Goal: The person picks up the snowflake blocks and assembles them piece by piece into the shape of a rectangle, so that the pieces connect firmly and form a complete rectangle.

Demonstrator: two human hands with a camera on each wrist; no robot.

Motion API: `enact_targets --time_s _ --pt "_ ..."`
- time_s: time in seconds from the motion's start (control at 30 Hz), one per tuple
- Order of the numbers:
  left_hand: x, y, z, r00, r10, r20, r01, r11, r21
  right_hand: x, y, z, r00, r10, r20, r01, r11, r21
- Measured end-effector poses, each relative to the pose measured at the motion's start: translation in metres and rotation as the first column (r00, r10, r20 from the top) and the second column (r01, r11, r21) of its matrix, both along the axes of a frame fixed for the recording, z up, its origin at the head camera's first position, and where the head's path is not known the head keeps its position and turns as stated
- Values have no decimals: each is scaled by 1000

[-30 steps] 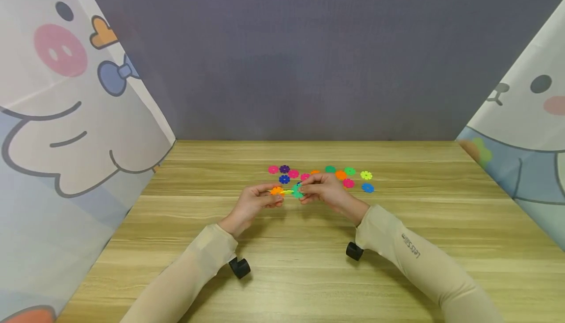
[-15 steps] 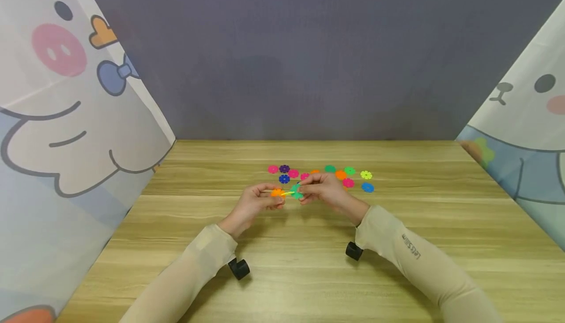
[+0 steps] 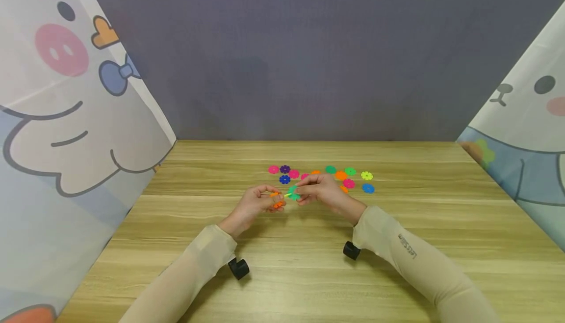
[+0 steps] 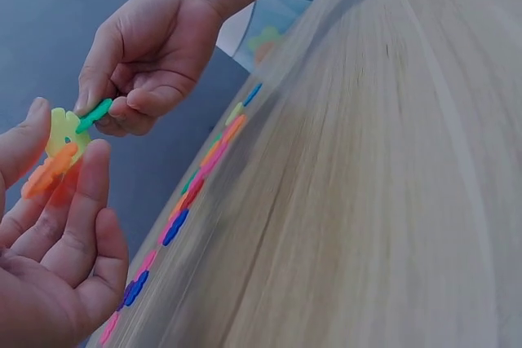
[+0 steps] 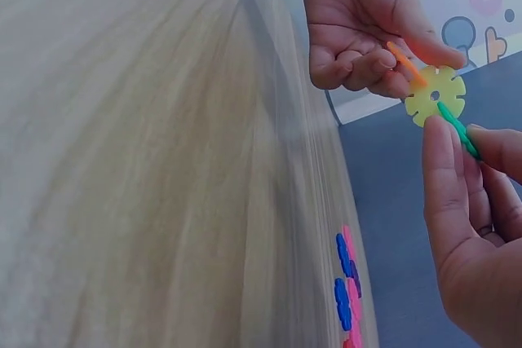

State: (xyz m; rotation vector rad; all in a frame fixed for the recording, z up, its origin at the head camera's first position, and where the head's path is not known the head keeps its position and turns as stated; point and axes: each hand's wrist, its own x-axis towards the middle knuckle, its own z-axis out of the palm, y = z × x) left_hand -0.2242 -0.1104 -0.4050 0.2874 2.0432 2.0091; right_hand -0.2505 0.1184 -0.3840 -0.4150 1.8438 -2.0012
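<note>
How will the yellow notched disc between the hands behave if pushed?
The yellow notched disc is probably stiff: flat, unbent. Likely light: thin, with a centre hole. It may swivel where the green disc meets it.

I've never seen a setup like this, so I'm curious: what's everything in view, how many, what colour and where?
Table: 1, light wood, lower view
Backdrop: 1, grey, behind table
Cartoon panels: 2, mainly white and blue, either side
Orange disc: 1, orange, in left hand
Green disc: 1, green, in right hand
Yellow disc: 1, yellow, between those two
Pink discs: at least 4, pink, on table
Orange table discs: at least 3, orange, on table
Blue discs: at least 3, blue, on table
Green table discs: at least 2, green, on table
Purple disc: 1, dark purple, on table
Yellow table disc: 1, yellow, on table
Wrist cameras: 2, black, at wrists
Sleeves: 2, beige, on arms
Hands: 2, bare, above table
</note>
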Motion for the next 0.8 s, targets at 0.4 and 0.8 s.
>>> enact_targets --time_s 0.4,0.8 --pt "0 -4 -2 997 -65 34 64 998 23 -2 -1 2 1000 28 6 -28 999 23" --pt "1 -5 -2 997 -56 58 55 998 25 -5 -7 4 999 50 18 -51 998 49"
